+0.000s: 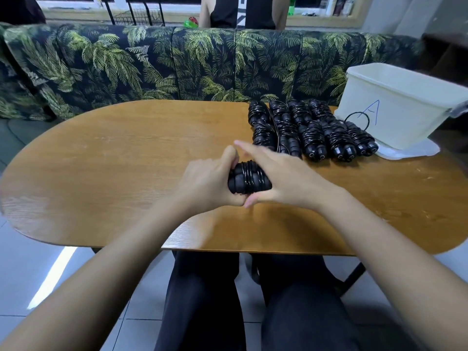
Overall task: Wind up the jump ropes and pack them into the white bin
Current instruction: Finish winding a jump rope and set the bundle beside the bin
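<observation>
Jump rope bundle (249, 179): long axis left-right, well left of white bin (405, 107).
Left hand (210, 183): fingers curled round its left end.
Right hand (286, 178): fingers straight, laid over it.

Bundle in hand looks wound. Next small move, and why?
Probably carry the jump rope right and set it by the wound ropes near the white bin: the left hand grips it, the cord looks fully wrapped, and the right hand lies over it.

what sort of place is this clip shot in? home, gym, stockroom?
Probably a home living room or lounge: a palm-print sofa sits behind the oval wooden table, the floor is pale tile, and the left hand grips a wound jump rope over that table.
</observation>
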